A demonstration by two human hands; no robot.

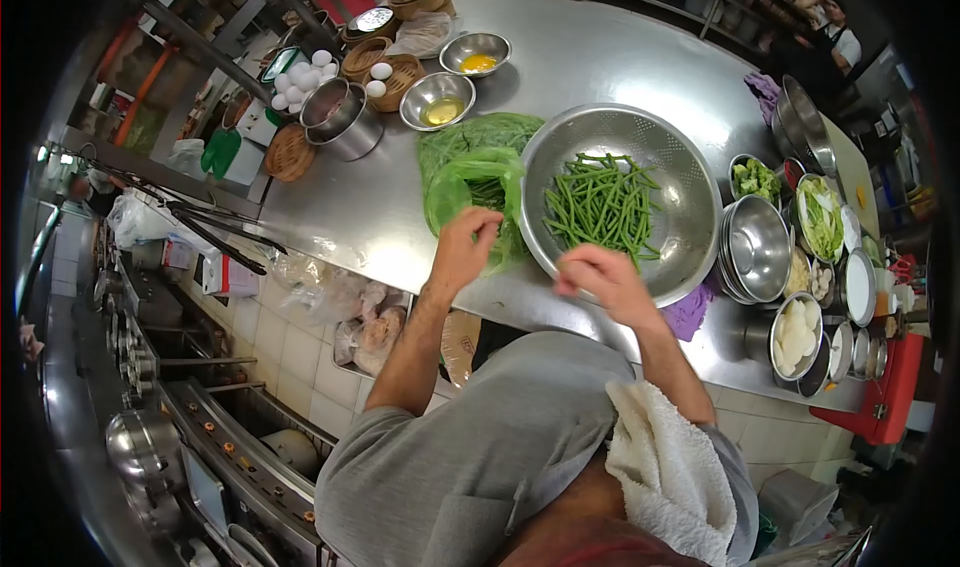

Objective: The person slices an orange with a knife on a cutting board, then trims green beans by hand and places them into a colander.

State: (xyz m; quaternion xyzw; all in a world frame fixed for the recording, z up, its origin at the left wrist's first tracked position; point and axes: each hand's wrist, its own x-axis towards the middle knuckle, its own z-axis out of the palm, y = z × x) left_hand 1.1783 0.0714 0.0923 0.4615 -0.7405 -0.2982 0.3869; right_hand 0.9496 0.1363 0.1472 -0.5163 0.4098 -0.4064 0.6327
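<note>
A large perforated steel colander (688,182) holds a heap of green beans (600,202). Left of it, a green plastic bag (445,189) stands with its mouth open, more green beans partly visible inside. My left hand (470,244) is at the near edge of the bag's opening, fingers curled closed; what they hold, if anything, is hidden. Over the colander's near rim hovers my right hand (605,279), slightly blurred, its fingers drawn together. I cannot make out anything in its grip.
Two steel bowls with egg (440,101), white eggs (300,82) and a steel pot (345,122) are at the upper left. Stacked bowls (757,242), a bowl of pale slices (797,337) and leafy greens (820,217) crowd the right. A purple cloth (688,314) lies beside the colander.
</note>
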